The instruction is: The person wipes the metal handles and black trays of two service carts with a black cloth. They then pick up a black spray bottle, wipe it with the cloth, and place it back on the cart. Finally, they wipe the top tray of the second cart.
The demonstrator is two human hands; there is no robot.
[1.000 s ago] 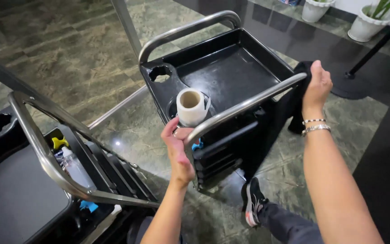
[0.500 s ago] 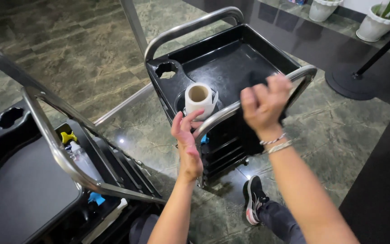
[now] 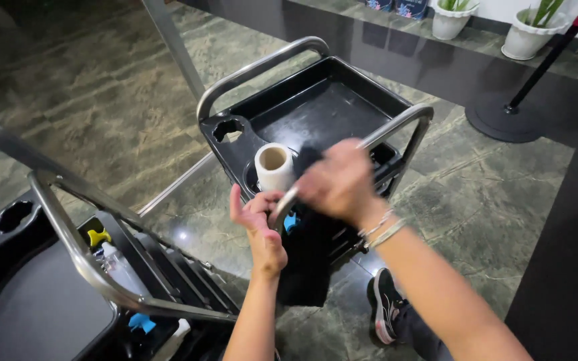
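Observation:
My left hand [image 3: 259,220] curls its fingers around the near end of the metal handle [image 3: 396,124] of a black service cart [image 3: 316,107]. My right hand [image 3: 339,182], blurred by motion, is closed on a black cloth [image 3: 309,261] that hangs down over the handle and the cart's side. Two bracelets sit on the right wrist. A white roll with a cardboard core [image 3: 274,166] stands upright in a round holder on the cart's top tray, just beyond both hands.
A second black cart [image 3: 35,301] with a metal rail stands at the lower left, holding a spray bottle [image 3: 118,264] with a yellow nozzle. The floor is green marble. A stanchion base [image 3: 510,120] and white plant pots [image 3: 526,40] are at the upper right. My shoe [image 3: 386,307] shows below.
My right hand has swept left along the handle from its far end to the near end, bringing the black cloth with it. The left hand stays by the roll.

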